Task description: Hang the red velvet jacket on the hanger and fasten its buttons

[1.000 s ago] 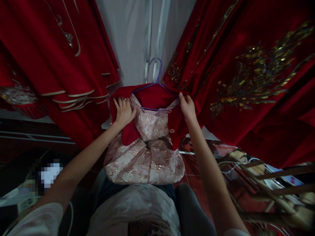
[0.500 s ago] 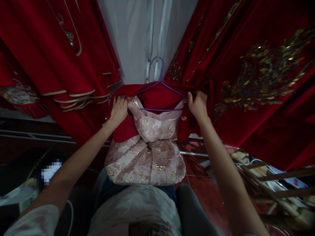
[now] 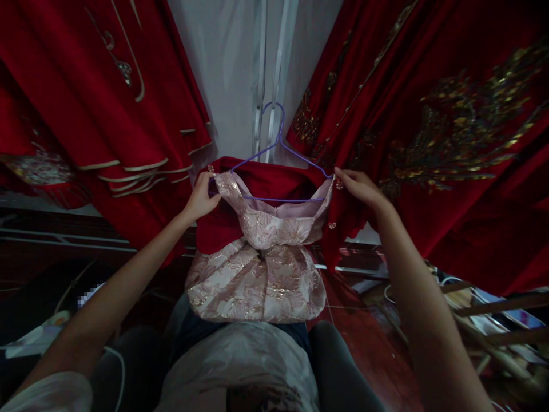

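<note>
Red tiles make the floor point(image 3: 355, 349), below and nearer than the right fingers point(image 3: 345, 176); beyond both hands stands a pale panel point(image 3: 218, 74), with red drapes point(image 3: 146, 103) on either side; the brocade dress point(image 3: 278, 226) lies between the hands, its skirt just before the shirt point(image 3: 240, 366). I watch from afar, the left fingers point(image 3: 205, 182) pinching one strap, the right pinching the other, near the ends of the purple hanger point(image 3: 280, 138); since half a second ago the red jacket point(image 3: 266, 180) has slipped lower, baring the hanger's arms.
</note>
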The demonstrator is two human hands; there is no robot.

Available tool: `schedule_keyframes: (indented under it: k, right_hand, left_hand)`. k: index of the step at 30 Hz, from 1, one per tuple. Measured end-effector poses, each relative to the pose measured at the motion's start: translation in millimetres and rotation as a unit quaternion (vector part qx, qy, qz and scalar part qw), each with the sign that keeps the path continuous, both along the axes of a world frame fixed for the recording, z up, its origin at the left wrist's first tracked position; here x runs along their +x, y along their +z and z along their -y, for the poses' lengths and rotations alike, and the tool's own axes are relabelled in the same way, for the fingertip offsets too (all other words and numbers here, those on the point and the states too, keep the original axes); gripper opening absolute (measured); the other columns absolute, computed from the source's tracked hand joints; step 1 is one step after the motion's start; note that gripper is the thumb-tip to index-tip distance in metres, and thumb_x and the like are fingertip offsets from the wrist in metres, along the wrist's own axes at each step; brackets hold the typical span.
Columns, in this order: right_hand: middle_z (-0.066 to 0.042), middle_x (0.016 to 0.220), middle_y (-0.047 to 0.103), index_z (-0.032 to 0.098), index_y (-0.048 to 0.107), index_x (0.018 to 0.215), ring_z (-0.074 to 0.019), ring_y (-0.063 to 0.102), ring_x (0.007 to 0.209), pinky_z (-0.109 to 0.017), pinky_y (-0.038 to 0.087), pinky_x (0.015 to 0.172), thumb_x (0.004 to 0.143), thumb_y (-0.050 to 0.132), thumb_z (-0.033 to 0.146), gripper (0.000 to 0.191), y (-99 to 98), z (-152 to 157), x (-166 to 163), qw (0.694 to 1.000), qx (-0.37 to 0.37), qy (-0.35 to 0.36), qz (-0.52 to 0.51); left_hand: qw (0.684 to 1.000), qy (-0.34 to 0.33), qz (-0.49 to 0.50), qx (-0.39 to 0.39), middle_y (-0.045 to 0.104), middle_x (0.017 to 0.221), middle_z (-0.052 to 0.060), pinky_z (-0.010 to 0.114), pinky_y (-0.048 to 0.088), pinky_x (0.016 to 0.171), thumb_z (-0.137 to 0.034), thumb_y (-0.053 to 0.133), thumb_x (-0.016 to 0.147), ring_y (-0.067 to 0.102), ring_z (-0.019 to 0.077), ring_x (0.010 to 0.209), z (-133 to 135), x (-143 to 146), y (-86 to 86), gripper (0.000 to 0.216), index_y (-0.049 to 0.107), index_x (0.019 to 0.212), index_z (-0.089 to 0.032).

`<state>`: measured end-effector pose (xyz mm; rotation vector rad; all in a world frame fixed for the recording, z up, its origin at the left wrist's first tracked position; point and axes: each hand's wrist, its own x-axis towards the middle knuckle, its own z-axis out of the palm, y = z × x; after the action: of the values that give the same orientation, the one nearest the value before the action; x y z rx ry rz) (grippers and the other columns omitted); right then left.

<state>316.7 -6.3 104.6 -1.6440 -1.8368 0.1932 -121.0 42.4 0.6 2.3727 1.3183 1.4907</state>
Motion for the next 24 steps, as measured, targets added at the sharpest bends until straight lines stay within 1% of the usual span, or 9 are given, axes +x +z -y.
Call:
schedule_keyframes:
  k: [3, 6, 9, 12, 15, 17, 20, 22, 24]
  right_hand:
    - [-0.002, 0.073, 0.066, 0.020, 0.067, 0.078, -0.0188, 0.058, 0.069, -0.027, 0.042, 0.061, 0.078, 0.046, 0.074, 0.059, 2.6, 7.5, 2.7, 0.996, -0.056, 0.069, 0.006]
    - [-0.002, 0.075, 0.067, 0.020, 0.069, 0.082, -0.0180, 0.057, 0.067, -0.028, 0.044, 0.060, 0.077, 0.053, 0.070, 0.053, 0.4, 8.1, 4.0, 0.991, -0.081, 0.106, -0.001]
    - [-0.003, 0.079, 0.068, 0.019, 0.068, 0.088, -0.0175, 0.059, 0.070, -0.028, 0.045, 0.064, 0.081, 0.054, 0.062, 0.046, -8.9, 4.6, 3.4, 0.994, 0.013, 0.103, -0.033]
    - [-0.003, 0.086, 0.070, 0.020, 0.069, 0.093, -0.0189, 0.062, 0.079, -0.029, 0.048, 0.071, 0.084, 0.053, 0.055, 0.039, -23.9, -0.5, 2.9, 0.988, 0.108, 0.073, -0.079]
    - [-0.006, 0.089, 0.072, 0.020, 0.070, 0.092, -0.0210, 0.065, 0.083, -0.031, 0.050, 0.075, 0.085, 0.051, 0.050, 0.036, -43.0, -5.7, 7.4, 0.974, 0.191, -0.005, -0.124]
    - [-0.008, 0.088, 0.072, 0.018, 0.070, 0.091, -0.0225, 0.066, 0.082, -0.033, 0.050, 0.075, 0.085, 0.050, 0.047, 0.036, -57.8, -5.8, 13.7, 0.965, 0.211, -0.077, -0.134]
    - [-0.010, 0.082, 0.072, 0.016, 0.070, 0.088, -0.0245, 0.066, 0.077, -0.034, 0.050, 0.070, 0.082, 0.053, 0.045, 0.035, -80.1, 6.4, 22.4, 0.970, 0.144, -0.133, -0.146]
    - [-0.008, 0.081, 0.072, 0.017, 0.069, 0.085, -0.0242, 0.066, 0.076, -0.033, 0.050, 0.067, 0.079, 0.056, 0.048, 0.034, -90.9, 23.4, 22.7, 0.978, 0.070, -0.091, -0.172]
    - [-0.005, 0.082, 0.072, 0.020, 0.068, 0.084, -0.0224, 0.065, 0.076, -0.032, 0.050, 0.067, 0.079, 0.057, 0.051, 0.034, -95.3, 44.1, 16.2, 0.980, 0.011, -0.007, -0.198]
  left_hand:
    - [0.988, -0.090, 0.106, -0.065, 0.061, 0.108, 0.007, 0.033, 0.051, 0.085, -0.030, 0.053, 0.075, 0.060, 0.0195, 0.096, -2.0, -3.8, 7.8, 0.040, 0.049, 0.113, -0.018]
    - [0.983, -0.076, 0.150, -0.080, 0.066, 0.101, 0.006, 0.029, 0.051, 0.080, -0.039, 0.047, 0.085, 0.062, 0.0179, 0.089, -6.5, 1.0, 18.4, 0.031, 0.058, 0.104, -0.017]
    - [0.991, -0.037, 0.107, -0.067, 0.071, 0.094, 0.006, 0.028, 0.049, 0.077, -0.045, 0.049, 0.086, 0.063, 0.0185, 0.085, -12.6, 7.5, 24.5, 0.035, 0.066, 0.096, -0.016]
    - [0.994, 0.015, 0.100, -0.050, 0.072, 0.087, 0.005, 0.025, 0.046, 0.067, -0.049, 0.050, 0.086, 0.063, 0.0177, 0.077, -12.9, 11.9, 25.6, 0.040, 0.070, 0.093, -0.015]
    - [0.992, 0.085, 0.090, -0.022, 0.072, 0.082, 0.004, 0.022, 0.041, 0.060, -0.048, 0.045, 0.089, 0.060, 0.0153, 0.070, -5.3, 11.1, 25.4, 0.042, 0.071, 0.093, -0.015]
    - [0.988, 0.140, 0.064, -0.004, 0.071, 0.078, 0.004, 0.022, 0.039, 0.060, -0.047, 0.043, 0.090, 0.059, 0.0147, 0.066, 0.7, 4.2, 23.0, 0.042, 0.071, 0.090, -0.015]
    - [0.980, 0.198, 0.006, -0.025, 0.068, 0.067, 0.006, 0.024, 0.035, 0.056, -0.046, 0.044, 0.089, 0.057, 0.0159, 0.060, 8.8, -16.4, 9.6, 0.042, 0.069, 0.077, -0.014]
    - [0.978, 0.196, -0.023, -0.068, 0.065, 0.061, 0.005, 0.024, 0.034, 0.053, -0.046, 0.045, 0.088, 0.057, 0.0165, 0.057, 16.5, -29.7, -5.4, 0.041, 0.067, 0.072, -0.015]
    - [0.982, 0.154, -0.029, -0.109, 0.065, 0.061, 0.003, 0.024, 0.035, 0.053, -0.045, 0.045, 0.088, 0.057, 0.0159, 0.056, 28.0, -33.6, -19.3, 0.038, 0.066, 0.073, -0.017]
